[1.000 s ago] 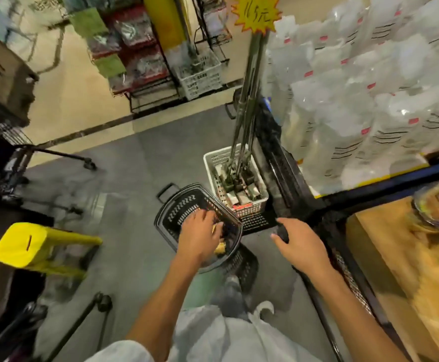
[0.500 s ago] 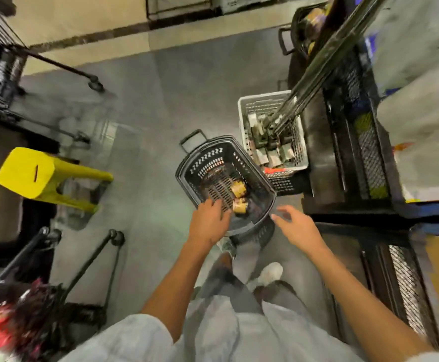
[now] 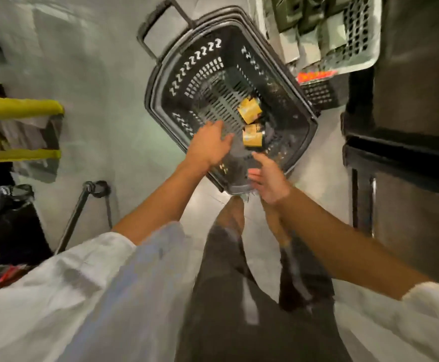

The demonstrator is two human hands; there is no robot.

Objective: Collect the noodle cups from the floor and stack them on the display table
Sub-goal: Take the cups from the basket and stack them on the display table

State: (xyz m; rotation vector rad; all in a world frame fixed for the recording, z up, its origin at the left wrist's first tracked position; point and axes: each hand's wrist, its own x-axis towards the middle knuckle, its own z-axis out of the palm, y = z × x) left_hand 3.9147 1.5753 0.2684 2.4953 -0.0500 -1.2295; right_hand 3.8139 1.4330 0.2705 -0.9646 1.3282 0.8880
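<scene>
Seen from the head camera, a person bends over a black shopping basket (image 3: 229,82) on a grey shop floor. Two yellow noodle cups (image 3: 251,124) lie on their sides inside the basket, their labels too blurred to read. The left hand (image 3: 209,145) reaches over the basket's near rim, fingers spread, holding nothing. The right hand (image 3: 268,178), fingers loosely open and motion-blurred, hovers at the near corner. A white crate (image 3: 354,35) beyond the basket is cut off.

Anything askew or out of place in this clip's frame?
Two yellow noodle cups lie tipped on their sides inside the black plastic shopping basket on the floor, not upright. Nothing looks spilled.
</scene>
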